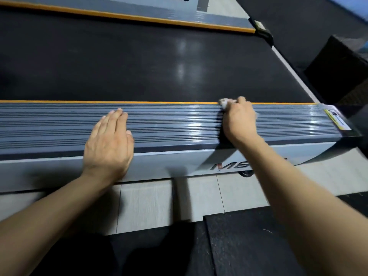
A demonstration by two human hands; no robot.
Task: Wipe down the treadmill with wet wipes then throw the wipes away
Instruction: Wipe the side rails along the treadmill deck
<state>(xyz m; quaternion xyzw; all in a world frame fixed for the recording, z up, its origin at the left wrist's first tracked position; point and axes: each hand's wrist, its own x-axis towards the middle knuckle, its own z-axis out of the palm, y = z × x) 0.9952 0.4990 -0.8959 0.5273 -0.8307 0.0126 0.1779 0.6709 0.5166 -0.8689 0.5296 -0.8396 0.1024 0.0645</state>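
Both hands are laid on the ribbed grey rail (179, 124) of the treadmill (139, 62). The left hand (109, 140) is spread flat, fingers straight and together, palm pressed on the ribs and holding nothing. The right hand (238, 119) is curled around a wipe (224, 103), of which only a crumpled, greyish-white wad can be seen poking out past the fingertips, at the rail's far edge beside the orange strip (119, 102).

The wipe is judged to be light, limp and damp; it can be bunched into any shape and will tear or roll up if dragged hard across the ridges. It is best held as it is now, wadded under the fingers with pressure applied from above, and moved along the grooves rather than across them. Its soiled look suggests that a fresh face or a fresh wipe may soon be needed.

The treadmill is heavy and rigid and will not shift under a hand; the black belt (159, 72) beyond the right hand may be slick where wet.

No bin, and no packet of wipes, is seen within reach of either hand. A dark woven object (338, 62) stands well beyond the right hand; whether it is a container cannot be told.
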